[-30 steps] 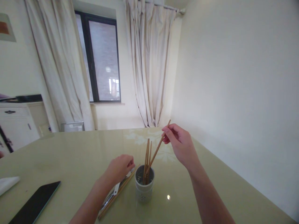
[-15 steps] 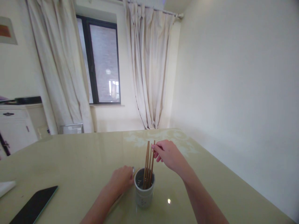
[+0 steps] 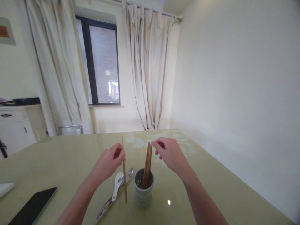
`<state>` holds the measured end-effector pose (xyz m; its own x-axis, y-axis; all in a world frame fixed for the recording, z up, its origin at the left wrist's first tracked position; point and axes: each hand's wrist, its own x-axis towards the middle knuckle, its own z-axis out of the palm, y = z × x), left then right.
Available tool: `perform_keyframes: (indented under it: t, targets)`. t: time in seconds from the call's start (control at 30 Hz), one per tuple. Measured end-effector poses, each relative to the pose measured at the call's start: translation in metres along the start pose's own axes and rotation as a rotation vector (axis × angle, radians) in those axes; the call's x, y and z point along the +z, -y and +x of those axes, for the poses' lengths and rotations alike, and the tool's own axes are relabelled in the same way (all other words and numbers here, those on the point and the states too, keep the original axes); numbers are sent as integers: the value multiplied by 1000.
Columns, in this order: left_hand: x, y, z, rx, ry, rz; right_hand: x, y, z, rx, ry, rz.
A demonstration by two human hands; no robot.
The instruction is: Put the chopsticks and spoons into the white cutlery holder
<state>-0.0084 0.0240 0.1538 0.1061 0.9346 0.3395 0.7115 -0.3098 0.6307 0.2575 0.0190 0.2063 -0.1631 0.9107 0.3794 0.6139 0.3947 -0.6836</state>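
Note:
A single wooden chopstick (image 3: 124,178) stands nearly upright, pinched near its upper part by my left hand (image 3: 110,162). A grey-white cylindrical cup (image 3: 143,197) holds several wooden chopsticks (image 3: 147,164) in a bundle. My right hand (image 3: 170,153) is closed, thumb and fingers pinching at the top of the bundle; how many sticks it grips is hard to see. Left of the cup, a white ceramic spoon (image 3: 117,186) lies on the table beside metal cutlery with a shiny spoon bowl (image 3: 131,171), and another chopstick (image 3: 128,181) lies among them.
The glossy pale green table (image 3: 70,168) reaches to the window wall. A dark flat tablet-like object (image 3: 32,206) and a white object (image 3: 6,188) lie at the left. A white wall (image 3: 234,93) runs along the right side.
My left hand has risen leftward off the table with a chopstick, uncovering the spoons. My right hand has shifted slightly up, and the sticks in the cup stand closer together.

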Motion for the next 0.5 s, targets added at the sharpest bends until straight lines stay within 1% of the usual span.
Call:
perform_keyframes:
  t: [0.07, 0.1, 0.17, 0.27, 0.37, 0.43, 0.5]
  targets:
    - [-7, -25, -9, 75, -31, -202, 2, 9, -5, -74, 46, 253]
    - [-6, -39, -15, 116, -24, -235, 4, 13, -7, -105, 75, 369]
    - [0, -62, -25, 209, -6, -181, 7, 19, -12, -150, 106, 508]
    - [12, -83, -35, 311, 20, -99, 11, 23, -14, -199, 83, 546]
    - [15, -83, -33, 326, 0, -121, 7, 22, -12, -212, 46, 592]
    - [13, -72, -26, 284, -45, -108, -1, 19, -10, -212, -25, 636]
    - [12, -52, -16, 196, -96, -51, -12, 14, -8, -205, -144, 664]
